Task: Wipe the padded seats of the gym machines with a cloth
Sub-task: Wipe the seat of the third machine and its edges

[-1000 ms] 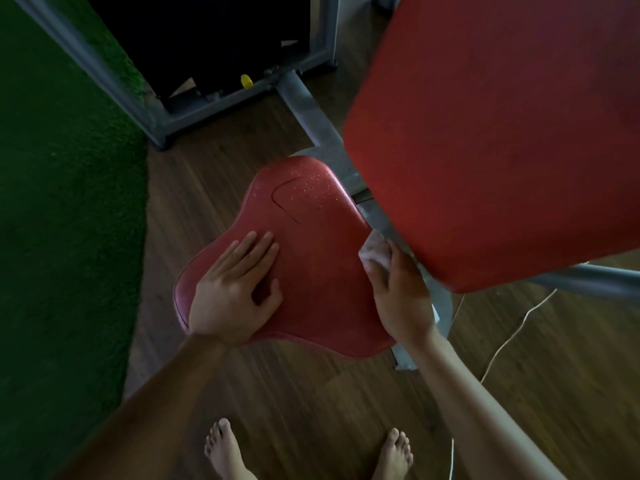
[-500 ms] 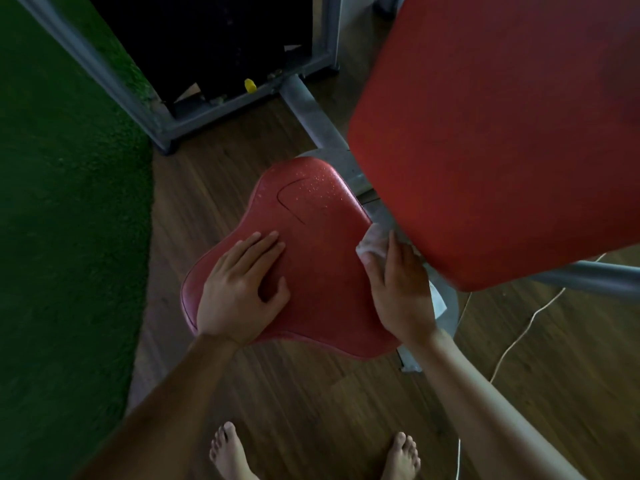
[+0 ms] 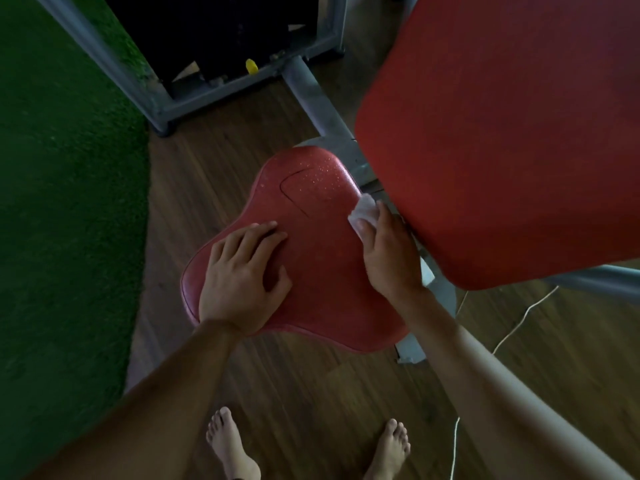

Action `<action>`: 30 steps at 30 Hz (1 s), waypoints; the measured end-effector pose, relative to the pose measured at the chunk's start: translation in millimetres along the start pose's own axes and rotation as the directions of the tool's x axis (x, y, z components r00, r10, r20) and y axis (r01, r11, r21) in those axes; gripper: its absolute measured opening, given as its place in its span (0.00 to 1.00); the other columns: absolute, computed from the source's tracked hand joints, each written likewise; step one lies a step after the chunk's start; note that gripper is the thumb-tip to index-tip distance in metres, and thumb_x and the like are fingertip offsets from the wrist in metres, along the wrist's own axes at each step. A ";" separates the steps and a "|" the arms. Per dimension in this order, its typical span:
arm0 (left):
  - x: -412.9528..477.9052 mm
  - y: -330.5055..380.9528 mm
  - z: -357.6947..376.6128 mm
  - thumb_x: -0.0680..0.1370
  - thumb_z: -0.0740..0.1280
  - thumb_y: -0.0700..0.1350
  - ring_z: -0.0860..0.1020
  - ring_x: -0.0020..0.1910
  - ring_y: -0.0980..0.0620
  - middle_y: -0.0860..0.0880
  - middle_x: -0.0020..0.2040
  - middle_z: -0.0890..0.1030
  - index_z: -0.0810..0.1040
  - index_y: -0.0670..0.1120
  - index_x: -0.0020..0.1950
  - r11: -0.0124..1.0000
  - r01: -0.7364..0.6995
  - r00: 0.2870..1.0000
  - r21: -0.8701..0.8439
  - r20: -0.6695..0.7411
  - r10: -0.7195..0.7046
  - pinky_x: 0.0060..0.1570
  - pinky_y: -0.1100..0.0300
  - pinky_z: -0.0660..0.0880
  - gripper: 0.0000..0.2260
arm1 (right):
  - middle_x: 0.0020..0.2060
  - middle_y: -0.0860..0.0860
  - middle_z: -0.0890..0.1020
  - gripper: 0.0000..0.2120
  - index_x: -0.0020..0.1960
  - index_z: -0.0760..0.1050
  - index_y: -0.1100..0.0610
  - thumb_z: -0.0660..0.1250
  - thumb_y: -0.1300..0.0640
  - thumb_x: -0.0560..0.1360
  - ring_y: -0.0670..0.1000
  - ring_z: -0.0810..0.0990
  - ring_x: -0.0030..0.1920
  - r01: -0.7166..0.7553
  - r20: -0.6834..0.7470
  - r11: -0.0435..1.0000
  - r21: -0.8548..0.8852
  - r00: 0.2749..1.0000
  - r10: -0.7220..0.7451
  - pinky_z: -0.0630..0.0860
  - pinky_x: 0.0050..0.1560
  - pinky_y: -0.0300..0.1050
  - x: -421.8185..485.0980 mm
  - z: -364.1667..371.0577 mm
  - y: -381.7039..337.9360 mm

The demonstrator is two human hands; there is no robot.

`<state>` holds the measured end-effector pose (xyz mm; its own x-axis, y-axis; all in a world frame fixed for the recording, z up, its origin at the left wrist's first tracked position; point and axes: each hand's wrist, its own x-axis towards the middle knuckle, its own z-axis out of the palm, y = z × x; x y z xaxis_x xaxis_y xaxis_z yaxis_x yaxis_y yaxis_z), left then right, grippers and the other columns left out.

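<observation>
Floor: dark wood planks (image 3: 277, 393), bordered on the left by green turf (image 3: 69, 202); grey machine frame (image 3: 311, 95) runs back from the seat.

Item 1. Padded seat (image 3: 322, 289), red, lobed, mounted low under a large red back pad (image 3: 502, 133). Fine droplets (image 3: 318, 174) speckle its far lobe, so that part looks unwiped.

Item 2. Cloth (image 3: 363, 211), white, bunched, lying at the seat's right edge, close beneath the back pad.

Item 3. Right hand (image 3: 391, 258), fingers and thumb curled over the cloth, holding it down against the pad.

Item 4. Left hand (image 3: 242, 282), fingers extended and lying flat on the seat's near-left lobe, gripping nothing (a brace, by the look of it).

Handling note, as judgement: carry the cloth from the right edge across to the wet far lobe in overlapping passes, with even downward pressure. Keep the knuckles clear of the overhanging back pad. Shift the bracing hand before wiping its lobe, and finish along the seam and rim, where moisture is likely to collect.
</observation>
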<state>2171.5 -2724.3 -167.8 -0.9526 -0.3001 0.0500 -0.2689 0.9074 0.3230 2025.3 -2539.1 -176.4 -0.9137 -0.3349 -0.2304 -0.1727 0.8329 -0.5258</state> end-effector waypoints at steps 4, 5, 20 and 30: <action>1.4 1.3 -2.3 0.76 0.64 0.54 0.70 0.69 0.49 0.53 0.71 0.73 0.76 0.50 0.69 1.000 0.007 0.999 0.013 0.031 -0.008 0.67 0.51 0.64 0.22 | 0.72 0.60 0.71 0.28 0.80 0.58 0.61 0.57 0.49 0.84 0.58 0.69 0.72 -0.015 0.029 1.000 -0.008 0.999 0.015 0.66 0.69 0.49 -21.6 -5.2 9.1; 1.7 1.2 -2.5 0.76 0.65 0.53 0.71 0.68 0.48 0.53 0.71 0.73 0.76 0.50 0.69 1.000 0.007 0.999 0.014 0.033 -0.007 0.67 0.50 0.65 0.22 | 0.72 0.60 0.71 0.28 0.80 0.58 0.61 0.57 0.50 0.84 0.58 0.70 0.72 -0.020 0.019 1.000 -0.008 1.000 0.020 0.67 0.69 0.50 -18.2 -4.1 6.4; 2.0 1.3 -3.3 0.76 0.64 0.53 0.72 0.67 0.47 0.52 0.71 0.74 0.77 0.49 0.68 1.000 0.004 1.000 -0.003 0.024 -0.004 0.65 0.49 0.67 0.22 | 0.74 0.58 0.70 0.27 0.80 0.58 0.60 0.57 0.50 0.84 0.56 0.68 0.74 0.018 0.041 0.999 0.047 0.999 -0.020 0.65 0.72 0.49 -13.9 -5.3 7.0; 2.0 3.5 -3.5 0.76 0.64 0.52 0.72 0.67 0.48 0.52 0.70 0.74 0.77 0.49 0.67 1.000 0.013 1.000 -0.006 0.017 -0.013 0.65 0.51 0.66 0.21 | 0.73 0.57 0.71 0.27 0.80 0.60 0.59 0.56 0.48 0.84 0.55 0.68 0.73 0.048 0.052 0.996 0.080 0.997 -0.052 0.63 0.69 0.41 -6.8 -3.8 12.1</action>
<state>2169.2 -2722.8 -163.3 -0.9514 -0.3064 0.0297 -0.2801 0.9017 0.3294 2028.0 -2525.1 -178.0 -0.8828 -0.4007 -0.2452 -0.1863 0.7778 -0.6002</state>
